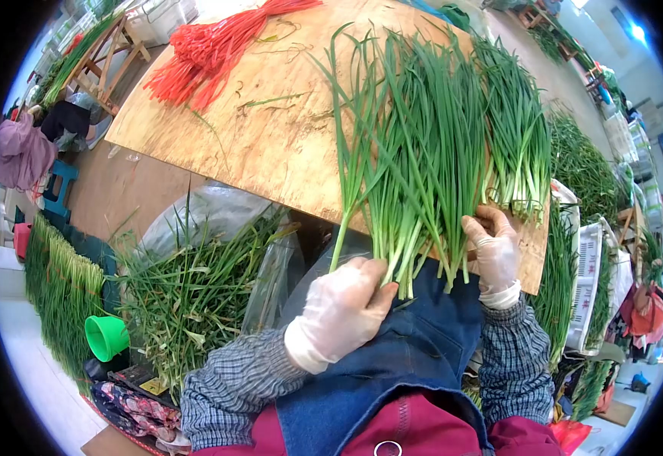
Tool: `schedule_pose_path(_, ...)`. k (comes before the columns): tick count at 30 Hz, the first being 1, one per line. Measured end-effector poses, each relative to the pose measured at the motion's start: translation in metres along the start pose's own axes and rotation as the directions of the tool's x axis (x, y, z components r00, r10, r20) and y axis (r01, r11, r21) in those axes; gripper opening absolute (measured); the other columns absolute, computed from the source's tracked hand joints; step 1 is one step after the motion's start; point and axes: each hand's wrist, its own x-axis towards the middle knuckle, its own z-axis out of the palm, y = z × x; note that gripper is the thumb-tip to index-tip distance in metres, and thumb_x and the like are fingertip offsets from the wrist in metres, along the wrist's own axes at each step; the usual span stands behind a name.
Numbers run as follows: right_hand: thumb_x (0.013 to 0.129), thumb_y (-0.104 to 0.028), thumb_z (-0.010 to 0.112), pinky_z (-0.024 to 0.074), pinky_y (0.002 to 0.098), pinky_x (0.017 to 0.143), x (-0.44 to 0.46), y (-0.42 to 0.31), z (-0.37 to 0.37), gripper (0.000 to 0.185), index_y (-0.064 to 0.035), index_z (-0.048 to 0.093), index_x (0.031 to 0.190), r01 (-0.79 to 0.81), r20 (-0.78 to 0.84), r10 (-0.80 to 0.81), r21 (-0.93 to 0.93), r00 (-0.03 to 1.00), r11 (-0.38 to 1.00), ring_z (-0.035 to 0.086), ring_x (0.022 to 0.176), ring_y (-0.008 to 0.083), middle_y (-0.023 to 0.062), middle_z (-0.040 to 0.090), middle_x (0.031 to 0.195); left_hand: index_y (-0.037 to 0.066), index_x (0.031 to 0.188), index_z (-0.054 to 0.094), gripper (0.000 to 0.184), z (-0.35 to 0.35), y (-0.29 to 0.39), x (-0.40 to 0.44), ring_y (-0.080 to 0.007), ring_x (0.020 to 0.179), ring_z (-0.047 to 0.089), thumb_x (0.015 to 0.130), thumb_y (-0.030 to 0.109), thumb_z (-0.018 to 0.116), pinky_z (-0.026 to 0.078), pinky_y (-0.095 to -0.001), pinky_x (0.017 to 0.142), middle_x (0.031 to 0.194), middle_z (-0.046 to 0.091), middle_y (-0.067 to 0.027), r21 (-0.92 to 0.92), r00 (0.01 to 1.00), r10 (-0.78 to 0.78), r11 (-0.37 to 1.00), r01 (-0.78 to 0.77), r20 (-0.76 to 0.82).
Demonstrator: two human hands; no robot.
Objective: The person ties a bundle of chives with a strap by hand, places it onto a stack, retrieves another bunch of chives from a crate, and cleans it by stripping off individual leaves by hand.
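Note:
Long flat-leaved garlic chives (430, 144) lie loose on a wooden board, their pale stem ends overhanging its near edge. My left hand (339, 311), in a thin whitish glove, is closed at the lower left stem ends, thumb and forefinger pressed together on stalks. At the right side of the pile, my right hand (491, 251), gloved too, has its fingers curled in and its thumb against the outer stalks. What lies between those fingertips is hidden. A second bunch of garlic chives (520, 137) rests just beyond my right hand, roots toward me.
Red plastic ties (210, 57) are heaped on the wooden board (271, 152) at the far left. Below it, loose trimmings (187, 296) fill a plastic-lined container. A green cup (106, 338) stands near bundled greens (58, 281). A white crate (586, 281) is at right.

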Motion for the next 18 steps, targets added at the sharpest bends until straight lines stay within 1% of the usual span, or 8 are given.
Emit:
schedule_pose_path(3,0.079,-0.014,0.066,0.0485,0.0249,0.072,0.007,0.004,0.001,0.044,0.01,0.047,0.112,-0.007,-0.01,0.007,0.012,1.0,1.0,0.059,0.082,0.0171,0.0154,0.059,0.096,-0.001,0.086,0.061,0.02,-0.012,-0.015,0.009,-0.021,0.061,0.057,0.074,0.012,0.069,0.045,-0.0297,0.057,0.072,0.06,-0.0116,0.116,0.98,0.008,0.993,0.015,-0.2)
schedule_pose_path(5,0.079,-0.016,0.067,0.0483,0.0252,0.071,0.009,0.003,0.001,0.046,0.0099,0.047,0.111,-0.025,-0.034,0.024,-0.04,0.999,0.999,0.058,0.082,0.0172,0.0155,0.059,0.095,-0.002,0.086,0.062,0.024,-0.014,-0.029,0.013,-0.0183,0.06,0.056,0.08,0.021,0.066,0.045,-0.0289,0.057,0.07,0.061,-0.0104,0.032,0.92,-0.279,0.954,0.298,-0.276)
schedule_pose_path(8,0.078,-0.019,0.068,0.048,0.0251,0.069,0.017,0.014,0.0,0.049,0.0095,0.047,0.113,0.052,-0.094,-0.055,-0.029,0.994,0.998,0.058,0.08,0.0166,0.0136,0.06,0.093,-0.004,0.087,0.063,0.036,-0.019,-0.035,0.02,-0.0146,0.06,0.055,0.084,0.032,0.061,0.044,-0.0264,0.058,0.07,0.061,-0.008,-0.161,0.803,-0.589,0.787,0.596,0.098)
schedule_pose_path(11,0.079,-0.021,0.066,0.048,0.0248,0.07,0.013,0.008,-0.007,0.048,0.0099,0.049,0.112,0.018,-0.089,-0.029,-0.122,0.996,0.992,0.059,0.082,0.0167,0.0158,0.061,0.095,-0.006,0.096,0.061,0.047,0.002,-0.052,0.015,-0.0089,0.066,0.054,0.085,0.039,0.059,0.043,-0.0213,0.061,0.079,0.063,-0.0051,-0.422,0.724,-0.561,0.588,0.69,0.402)
schedule_pose_path(14,0.081,-0.023,0.063,0.0489,0.0261,0.068,0.012,0.007,0.0,0.044,0.0104,0.052,0.108,0.048,-0.027,-0.056,-0.234,0.998,0.971,0.062,0.081,0.0182,0.0191,0.063,0.095,-0.006,0.099,0.06,0.048,0.005,-0.03,0.025,-0.008,0.069,0.054,0.084,0.04,0.06,0.043,-0.0206,0.063,0.083,0.063,-0.0052,-0.445,0.678,-0.53,0.513,0.734,0.509)
schedule_pose_path(15,0.081,-0.02,0.062,0.0496,0.0283,0.066,0.007,-0.005,0.008,0.041,0.0104,0.052,0.107,0.041,0.039,-0.035,-0.167,0.999,0.985,0.062,0.076,0.0197,0.0183,0.063,0.092,-0.006,0.1,0.06,0.047,0.006,-0.025,0.028,-0.0079,0.071,0.055,0.084,0.038,0.061,0.043,-0.0207,0.065,0.083,0.063,-0.0051,-0.412,0.644,-0.536,0.498,0.763,0.546)
schedule_pose_path(17,0.081,-0.016,0.061,0.05,0.0301,0.065,0.007,-0.008,0.019,0.036,0.0104,0.054,0.104,-0.056,0.2,0.045,0.051,0.979,0.997,0.062,0.073,0.0206,0.0184,0.064,0.09,-0.006,0.099,0.06,0.045,0.017,-0.016,0.027,-0.0078,0.072,0.056,0.083,0.036,0.062,0.044,-0.0207,0.064,0.082,0.063,-0.0049,-0.543,0.729,-0.461,0.486,0.685,0.506)
schedule_pose_path(18,0.081,-0.014,0.06,0.0498,0.0309,0.066,0.007,-0.006,0.026,0.03,0.0088,0.056,0.1,0.054,0.22,-0.04,-0.058,0.975,0.997,0.062,0.074,0.0208,0.0176,0.064,0.087,-0.004,0.098,0.061,0.039,0.014,-0.009,0.031,-0.0079,0.069,0.056,0.083,0.031,0.064,0.044,-0.0207,0.062,0.082,0.063,-0.0044,-0.516,0.679,-0.478,0.441,0.734,0.556)
